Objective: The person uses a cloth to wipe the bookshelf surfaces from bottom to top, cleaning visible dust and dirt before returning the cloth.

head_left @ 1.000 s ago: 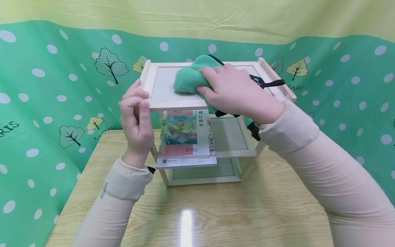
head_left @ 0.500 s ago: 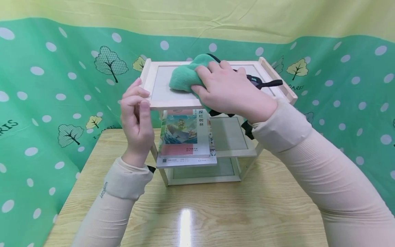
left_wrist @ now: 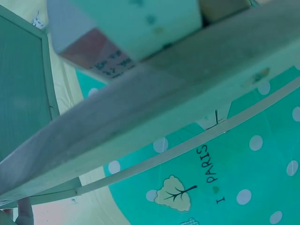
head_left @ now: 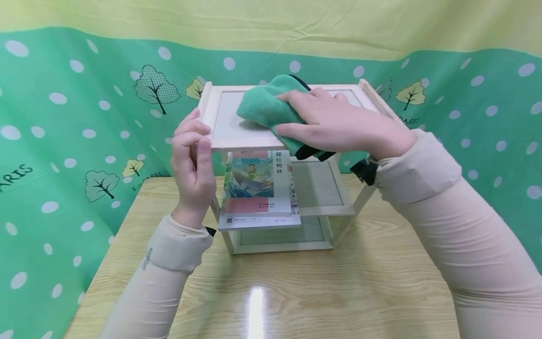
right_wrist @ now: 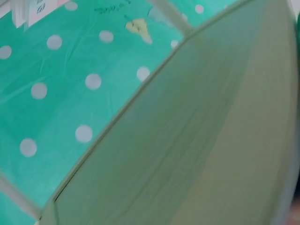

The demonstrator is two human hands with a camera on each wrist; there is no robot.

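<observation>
In the head view my left hand [head_left: 192, 160] grips the front left corner of a pale wooden shelf rack [head_left: 247, 142], fingers on the side rail and thumb at the front edge. My right hand [head_left: 334, 120] holds a bunched green cloth [head_left: 264, 106] with black trim against the top panel. Part of the cloth hangs over the front edge under the thumb. From the left wrist, the rack's rail [left_wrist: 154, 98] crosses close by, with fingers at the lower left corner. The right wrist view is mostly filled by a rack panel [right_wrist: 154, 140]; the cloth's grip is hidden there.
Books [head_left: 254, 188] lie stacked on the left of the middle shelf, jutting past its front edge. The rack stands on a wood-grain table [head_left: 296, 292]. Behind it hangs a green and yellow curtain [head_left: 106, 84] with trees and dots.
The right hand has slid a little left with the cloth, then back right, its wrist turning outward. The black strap behind it has gone out of sight. The left hand keeps its hold.
</observation>
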